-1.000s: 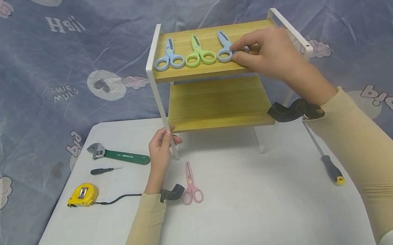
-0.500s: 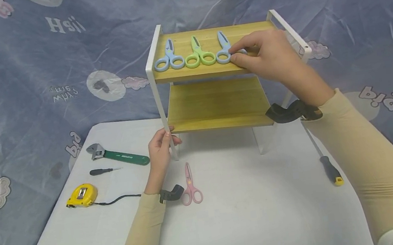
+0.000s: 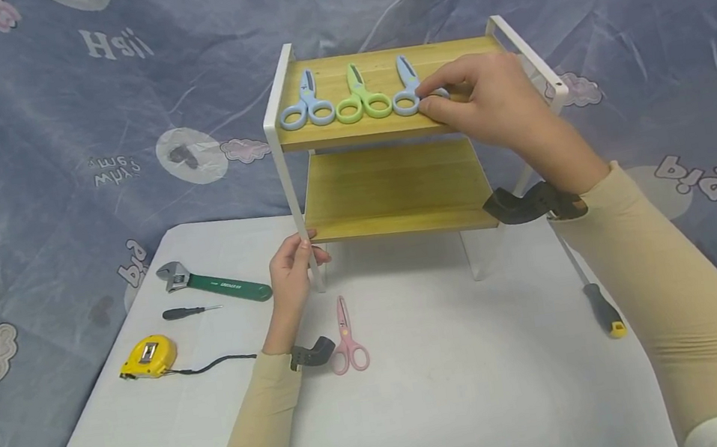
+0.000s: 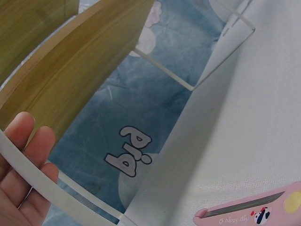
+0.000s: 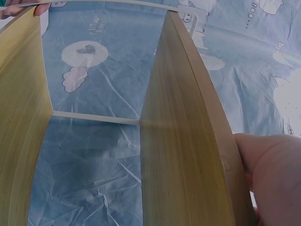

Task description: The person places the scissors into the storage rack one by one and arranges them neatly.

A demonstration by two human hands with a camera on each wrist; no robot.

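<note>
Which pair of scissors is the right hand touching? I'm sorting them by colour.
The right hand pinches the rightmost blue scissors on the top shelf, beside the green pair.

Beige sleeves point(image 3: 682, 302), black wrist-mounted cameras point(image 3: 533, 203)

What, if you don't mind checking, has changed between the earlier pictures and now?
Almost nothing. The right hand still pinches the handle of the right-hand blue scissors on the top shelf, and the left hand still grips the rack's front white leg. The other scissors and the tools on the table lie as before.
</note>
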